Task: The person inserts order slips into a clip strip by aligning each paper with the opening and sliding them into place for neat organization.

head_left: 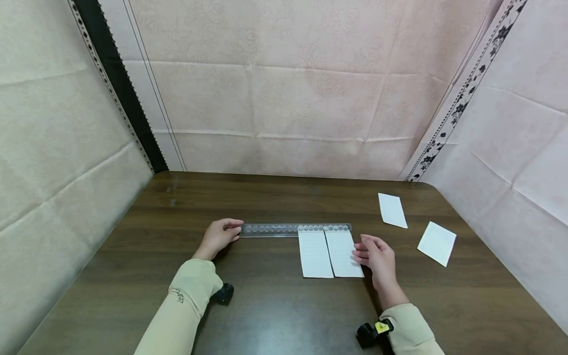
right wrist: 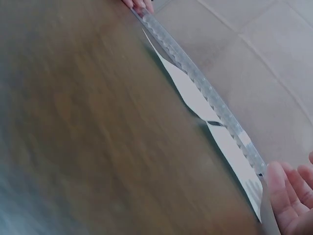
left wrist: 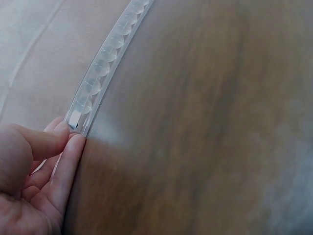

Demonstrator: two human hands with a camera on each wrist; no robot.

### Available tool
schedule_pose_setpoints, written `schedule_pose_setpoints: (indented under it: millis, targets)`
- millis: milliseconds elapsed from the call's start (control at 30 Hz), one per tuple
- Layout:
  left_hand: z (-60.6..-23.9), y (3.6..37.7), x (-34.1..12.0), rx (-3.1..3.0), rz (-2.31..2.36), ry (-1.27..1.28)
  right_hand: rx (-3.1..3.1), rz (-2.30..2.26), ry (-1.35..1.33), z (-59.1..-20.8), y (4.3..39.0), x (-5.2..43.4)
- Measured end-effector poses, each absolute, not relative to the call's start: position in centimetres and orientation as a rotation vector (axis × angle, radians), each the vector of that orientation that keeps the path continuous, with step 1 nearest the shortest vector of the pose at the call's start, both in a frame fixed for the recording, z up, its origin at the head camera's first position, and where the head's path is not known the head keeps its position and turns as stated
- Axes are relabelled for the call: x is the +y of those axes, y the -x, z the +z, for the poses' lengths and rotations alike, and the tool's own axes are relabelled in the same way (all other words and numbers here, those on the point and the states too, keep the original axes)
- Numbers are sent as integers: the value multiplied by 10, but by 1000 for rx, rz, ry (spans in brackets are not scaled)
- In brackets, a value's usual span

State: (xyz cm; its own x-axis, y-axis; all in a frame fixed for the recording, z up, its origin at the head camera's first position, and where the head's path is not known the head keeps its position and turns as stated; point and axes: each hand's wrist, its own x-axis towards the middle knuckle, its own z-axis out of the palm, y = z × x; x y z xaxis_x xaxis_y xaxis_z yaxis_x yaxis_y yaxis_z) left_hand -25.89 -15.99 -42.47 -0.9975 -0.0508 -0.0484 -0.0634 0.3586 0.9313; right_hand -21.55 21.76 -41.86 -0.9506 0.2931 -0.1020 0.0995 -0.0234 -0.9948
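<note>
The left hand point(head_left: 218, 235) pinches the clear ruler point(head_left: 295, 229) at its 9 o'clock end; the right hand point(head_left: 376, 256), fingers relaxed, apparently touches the right slip point(head_left: 343, 254). Keep the ruler pinned while aligning.

Right wrist view: right hand point(right wrist: 288, 200) cut off at the frame corner, table point(right wrist: 73, 137) blurred; left wrist view: left hand point(left wrist: 29, 181) cropped, ruler point(left wrist: 105, 68) runs off the top edge

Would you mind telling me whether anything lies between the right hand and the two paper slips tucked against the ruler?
Nothing visible does. The right hand sits beside the right-hand slip, its fingertips at the edge, with only bare table around.
</note>
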Motion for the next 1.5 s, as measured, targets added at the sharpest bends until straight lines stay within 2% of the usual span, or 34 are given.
schedule_pose_setpoints:
  millis: [1067,1500]
  targets:
    - [-427,259,-160,2581,1786,122,-1429,2078,701,-418,228,273]
    - [-426,258,-160,2605,1775,120,-1244,1882,805,-422,234,292]
